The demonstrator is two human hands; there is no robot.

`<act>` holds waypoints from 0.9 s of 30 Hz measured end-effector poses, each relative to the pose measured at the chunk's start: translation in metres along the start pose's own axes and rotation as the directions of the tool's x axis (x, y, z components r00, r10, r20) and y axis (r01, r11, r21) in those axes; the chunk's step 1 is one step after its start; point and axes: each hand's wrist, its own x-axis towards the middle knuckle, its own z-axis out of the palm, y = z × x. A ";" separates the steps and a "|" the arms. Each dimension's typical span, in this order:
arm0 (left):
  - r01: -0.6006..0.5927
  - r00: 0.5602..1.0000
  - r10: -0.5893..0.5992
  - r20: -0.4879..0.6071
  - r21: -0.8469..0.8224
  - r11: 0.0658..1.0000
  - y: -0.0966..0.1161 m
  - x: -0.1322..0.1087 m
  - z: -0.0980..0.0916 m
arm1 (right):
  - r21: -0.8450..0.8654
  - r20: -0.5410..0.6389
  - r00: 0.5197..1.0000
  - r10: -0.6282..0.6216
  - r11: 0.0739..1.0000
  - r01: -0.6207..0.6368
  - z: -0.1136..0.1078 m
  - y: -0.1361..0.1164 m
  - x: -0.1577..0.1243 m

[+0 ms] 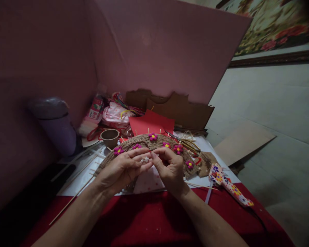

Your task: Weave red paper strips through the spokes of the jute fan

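My left hand (pixel 128 165) is turned palm up, its fingers together, with a few small shiny silvery beads (pixel 145 159) lying on them. At its fingertips my right hand (pixel 170 168) pinches thumb against fingers; whatever is in that pinch is too small to make out. Both hands are close together above a fan-shaped piece wound with brown twine (pixel 130 142). Thin wooden sticks poke out from its curved edge, and magenta flowers with yellow centres (pixel 152 137) are dotted over it. Below the hands, a pale spotted cloth (pixel 149 180) fills its middle, partly hidden.
A flower-patterned glue gun (pixel 230 187) lies at right, near scissors (pixel 186 142). Behind are a small bowl (pixel 110 138), red paper (pixel 153 121) and torn cardboard (pixel 180 111). A purple bottle (pixel 58 128) stands left. One long stick (pixel 70 202) crosses the red tablecloth (pixel 123 219).
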 end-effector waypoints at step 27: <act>0.018 0.996 -0.017 -0.092 0.013 1.000 0.000 -0.001 0.004 | -0.045 -0.020 0.999 -0.045 0.998 0.044 0.000 -0.002 0.000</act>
